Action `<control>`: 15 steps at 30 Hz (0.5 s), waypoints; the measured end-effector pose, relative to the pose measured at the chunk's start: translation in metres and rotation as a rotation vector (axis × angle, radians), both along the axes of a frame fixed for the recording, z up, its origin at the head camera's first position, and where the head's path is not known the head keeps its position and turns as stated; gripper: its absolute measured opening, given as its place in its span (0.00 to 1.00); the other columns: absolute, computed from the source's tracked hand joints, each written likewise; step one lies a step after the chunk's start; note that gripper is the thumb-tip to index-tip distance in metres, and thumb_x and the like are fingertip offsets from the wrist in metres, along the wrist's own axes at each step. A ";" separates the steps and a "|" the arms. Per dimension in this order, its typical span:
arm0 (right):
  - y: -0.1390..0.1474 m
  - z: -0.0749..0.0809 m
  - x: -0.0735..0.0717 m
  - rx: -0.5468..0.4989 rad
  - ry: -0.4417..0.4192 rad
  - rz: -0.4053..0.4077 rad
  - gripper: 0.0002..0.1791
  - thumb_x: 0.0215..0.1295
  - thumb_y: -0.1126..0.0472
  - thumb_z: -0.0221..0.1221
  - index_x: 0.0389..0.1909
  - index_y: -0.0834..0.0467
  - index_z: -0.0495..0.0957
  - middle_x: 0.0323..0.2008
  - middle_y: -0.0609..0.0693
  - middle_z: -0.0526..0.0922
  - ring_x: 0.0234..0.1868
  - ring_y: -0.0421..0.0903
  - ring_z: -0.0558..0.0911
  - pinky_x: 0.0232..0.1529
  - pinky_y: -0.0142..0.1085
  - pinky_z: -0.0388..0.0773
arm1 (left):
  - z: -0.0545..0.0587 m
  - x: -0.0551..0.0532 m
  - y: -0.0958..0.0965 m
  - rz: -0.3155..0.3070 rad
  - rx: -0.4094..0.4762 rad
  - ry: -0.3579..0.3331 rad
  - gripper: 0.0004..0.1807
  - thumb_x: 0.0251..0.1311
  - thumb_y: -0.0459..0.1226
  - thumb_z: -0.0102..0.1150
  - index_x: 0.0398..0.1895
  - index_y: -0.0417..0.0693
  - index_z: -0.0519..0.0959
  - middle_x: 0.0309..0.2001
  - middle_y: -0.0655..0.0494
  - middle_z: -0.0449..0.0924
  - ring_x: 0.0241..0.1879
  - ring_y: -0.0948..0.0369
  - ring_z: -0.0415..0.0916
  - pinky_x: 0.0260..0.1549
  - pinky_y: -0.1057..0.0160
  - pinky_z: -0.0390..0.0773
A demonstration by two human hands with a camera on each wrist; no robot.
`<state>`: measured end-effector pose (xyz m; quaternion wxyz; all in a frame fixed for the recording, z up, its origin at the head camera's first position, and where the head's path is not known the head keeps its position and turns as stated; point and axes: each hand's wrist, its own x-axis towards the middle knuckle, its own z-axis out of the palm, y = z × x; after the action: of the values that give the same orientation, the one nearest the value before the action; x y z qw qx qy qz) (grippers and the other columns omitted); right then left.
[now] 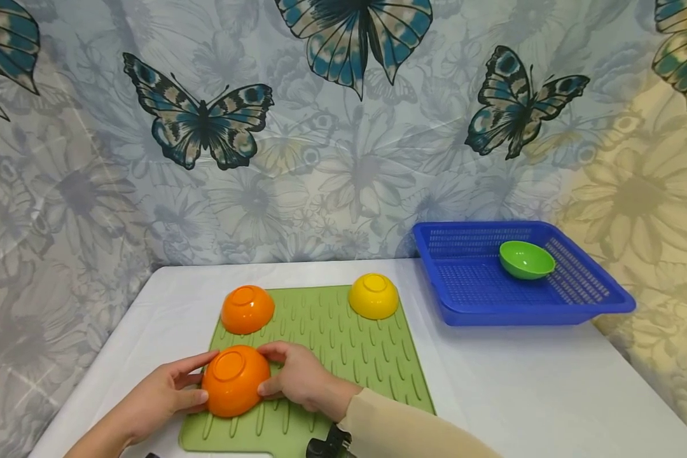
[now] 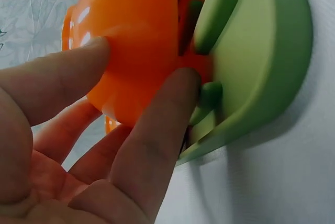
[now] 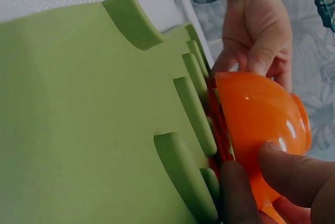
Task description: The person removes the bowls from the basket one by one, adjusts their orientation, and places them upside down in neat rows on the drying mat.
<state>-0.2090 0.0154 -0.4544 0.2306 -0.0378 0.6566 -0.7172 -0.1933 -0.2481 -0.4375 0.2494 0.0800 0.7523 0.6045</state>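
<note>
An orange bowl (image 1: 237,389) lies upside down, its foot ring facing up, at the near left of a green ridged drying mat (image 1: 332,337). My left hand (image 1: 159,393) holds it from the left, with the thumb (image 2: 57,75) on its side and a finger down at the rim. From the right, my right hand (image 1: 303,376) grips the same bowl; in the right wrist view its thumb (image 3: 298,177) presses on the wall. Behind it a second orange bowl (image 1: 248,310) sits inverted, and a yellow bowl (image 1: 373,297) stands inverted at the mat's far right corner.
A blue perforated basket (image 1: 527,318) stands at the back right of the white-covered table (image 1: 527,381), with a green bowl (image 1: 527,261) inside. A butterfly-print cloth (image 1: 349,191) hangs behind the table. A black wrist mount (image 1: 327,444) overlaps the mat's near edge.
</note>
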 end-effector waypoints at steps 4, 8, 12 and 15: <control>-0.001 0.001 0.000 -0.002 -0.002 0.005 0.36 0.49 0.87 0.64 0.59 0.59 0.78 0.58 0.54 0.78 0.34 0.52 0.86 0.34 0.43 0.85 | 0.001 0.003 0.001 0.020 -0.070 0.045 0.43 0.59 0.33 0.69 0.76 0.37 0.59 0.71 0.28 0.56 0.65 0.38 0.64 0.46 0.55 0.82; -0.001 0.002 0.001 -0.002 -0.002 0.003 0.36 0.49 0.87 0.64 0.59 0.60 0.78 0.57 0.54 0.78 0.35 0.52 0.86 0.34 0.43 0.85 | 0.003 0.004 0.004 0.034 -0.178 0.108 0.42 0.58 0.34 0.71 0.74 0.38 0.62 0.71 0.33 0.60 0.68 0.35 0.57 0.55 0.45 0.75; -0.001 0.002 0.002 0.017 0.004 0.001 0.35 0.49 0.86 0.65 0.59 0.60 0.78 0.58 0.55 0.78 0.37 0.51 0.85 0.34 0.42 0.85 | 0.007 0.004 0.009 0.030 -0.295 0.185 0.43 0.53 0.38 0.74 0.73 0.42 0.66 0.70 0.39 0.65 0.70 0.34 0.53 0.61 0.31 0.59; -0.002 0.003 0.002 0.041 0.015 0.000 0.34 0.49 0.85 0.66 0.59 0.60 0.78 0.58 0.55 0.78 0.37 0.51 0.85 0.33 0.42 0.85 | 0.009 0.005 0.012 0.027 -0.329 0.200 0.45 0.49 0.42 0.77 0.73 0.48 0.68 0.70 0.41 0.65 0.70 0.35 0.53 0.59 0.29 0.59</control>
<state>-0.2066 0.0132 -0.4519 0.2263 -0.0383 0.6729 -0.7032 -0.1888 -0.2360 -0.4283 0.1750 0.0876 0.8629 0.4659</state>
